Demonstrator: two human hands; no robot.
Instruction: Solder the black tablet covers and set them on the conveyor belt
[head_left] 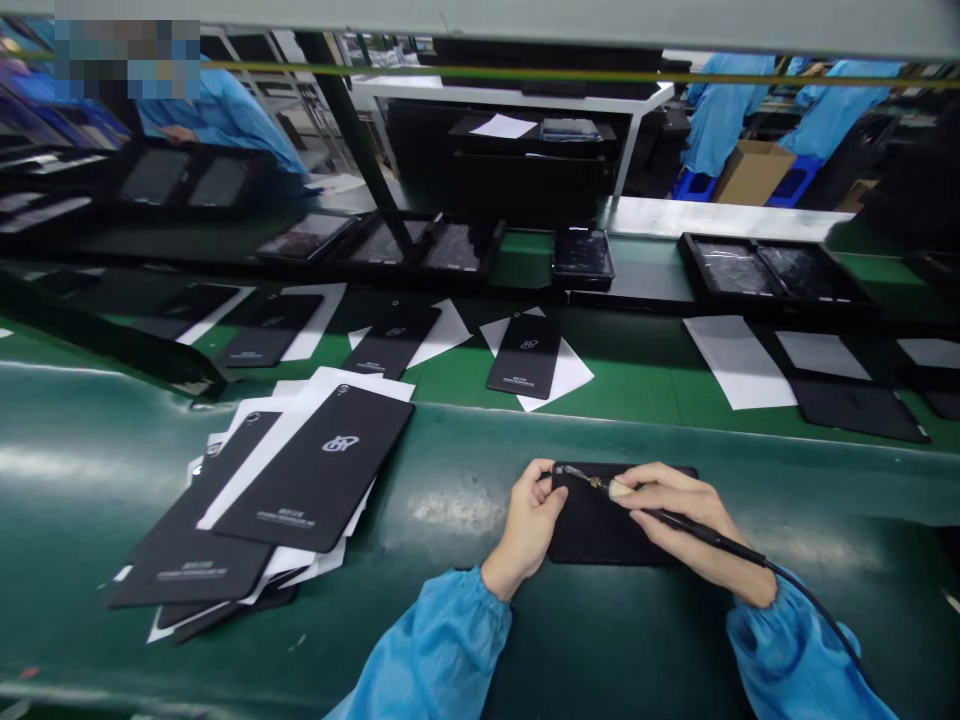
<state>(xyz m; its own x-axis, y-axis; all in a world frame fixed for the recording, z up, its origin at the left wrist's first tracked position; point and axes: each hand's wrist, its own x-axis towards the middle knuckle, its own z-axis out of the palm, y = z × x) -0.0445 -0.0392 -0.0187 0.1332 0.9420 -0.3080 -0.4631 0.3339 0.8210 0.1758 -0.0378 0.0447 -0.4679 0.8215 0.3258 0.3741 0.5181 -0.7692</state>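
A black tablet lies flat on the green bench in front of me. My left hand rests on its left edge, fingers curled against the top left corner. My right hand grips a thin black corded tool like a pen. The tool's metal tip touches the tablet's top left corner, close to my left fingertips.
A loose stack of black back covers and white sheets lies to the left. More covers on white sheets sit on the green conveyor beyond. Black trays stand further back. People in blue coats work behind.
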